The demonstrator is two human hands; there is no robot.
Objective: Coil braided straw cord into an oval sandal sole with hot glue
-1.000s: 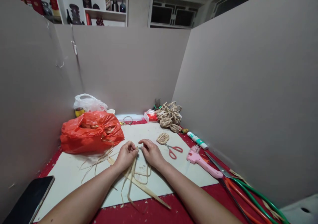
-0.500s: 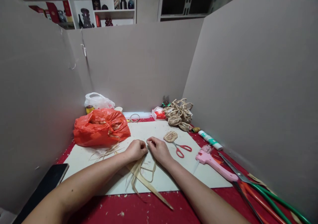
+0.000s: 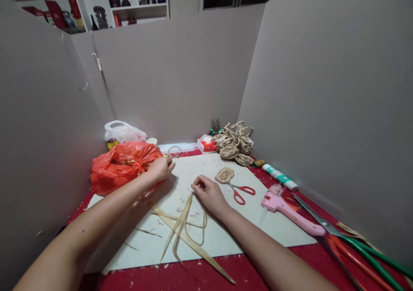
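red scissors (image 3: 240,191), pink glue gun (image 3: 290,209)

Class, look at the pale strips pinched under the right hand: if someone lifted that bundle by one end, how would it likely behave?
The strips are thin, splayed and curled on the white board, so they would probably droop and fan apart. They look light. The right hand pins only one end, so loose ones may slip out.

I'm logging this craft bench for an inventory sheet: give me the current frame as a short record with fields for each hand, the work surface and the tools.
left hand: left hand reaches to the red plastic bag, fingers at its edge; whether it grips is unclear
right hand: right hand pinches the top ends of the straw strips
surface: white board on a red tabletop
tools: red scissors, pink glue gun, long shears
other: small woven coil, pile of braided straw, glue stick
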